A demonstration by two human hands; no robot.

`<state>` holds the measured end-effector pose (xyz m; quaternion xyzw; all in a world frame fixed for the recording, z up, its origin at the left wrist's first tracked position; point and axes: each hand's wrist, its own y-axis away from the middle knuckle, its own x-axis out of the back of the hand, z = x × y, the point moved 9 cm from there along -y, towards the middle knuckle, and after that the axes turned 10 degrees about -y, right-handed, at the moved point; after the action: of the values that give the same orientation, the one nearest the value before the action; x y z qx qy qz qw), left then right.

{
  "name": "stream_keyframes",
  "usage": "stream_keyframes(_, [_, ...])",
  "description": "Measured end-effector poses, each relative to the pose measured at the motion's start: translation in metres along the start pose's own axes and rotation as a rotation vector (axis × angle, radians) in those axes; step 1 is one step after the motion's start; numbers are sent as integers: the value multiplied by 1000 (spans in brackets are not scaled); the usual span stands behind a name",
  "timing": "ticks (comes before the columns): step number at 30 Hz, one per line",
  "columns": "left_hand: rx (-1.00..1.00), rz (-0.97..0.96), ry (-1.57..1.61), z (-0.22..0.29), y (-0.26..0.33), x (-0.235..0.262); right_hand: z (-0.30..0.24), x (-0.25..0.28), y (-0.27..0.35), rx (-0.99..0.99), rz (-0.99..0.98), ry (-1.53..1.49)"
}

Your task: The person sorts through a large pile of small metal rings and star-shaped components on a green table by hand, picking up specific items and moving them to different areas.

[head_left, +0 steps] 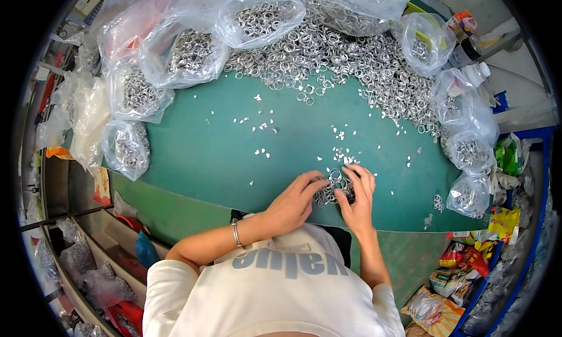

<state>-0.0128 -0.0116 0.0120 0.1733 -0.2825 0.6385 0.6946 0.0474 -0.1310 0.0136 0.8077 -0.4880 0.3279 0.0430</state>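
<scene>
A small heap of silver rings (335,185) lies on the green table near its front edge, between my two hands. My left hand (294,200) curves against the heap's left side, its fingers stretched toward the rings and partly hiding them. On the heap's other side is my right hand (359,203), thumb and fingers apart, the fingertips touching the far right of the rings. Neither hand visibly lifts a ring. Small silvery-white chips (341,153) are scattered just beyond my fingertips.
A large spread of loose rings (304,50) covers the table's far side. Clear plastic bags of rings (188,51) line the left, back and right edges. More chips (262,128) dot the green tabletop (193,144). Snack packets (462,258) fill a rack at the right.
</scene>
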Motion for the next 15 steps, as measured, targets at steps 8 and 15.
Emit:
stream_keyframes(8, [55, 11, -13, -9, 4, -1, -12, -19, 13, 45, -134, -8])
stream_keyframes(15, [474, -207, 479, -27, 47, -2, -9, -18, 23, 15, -116, -100])
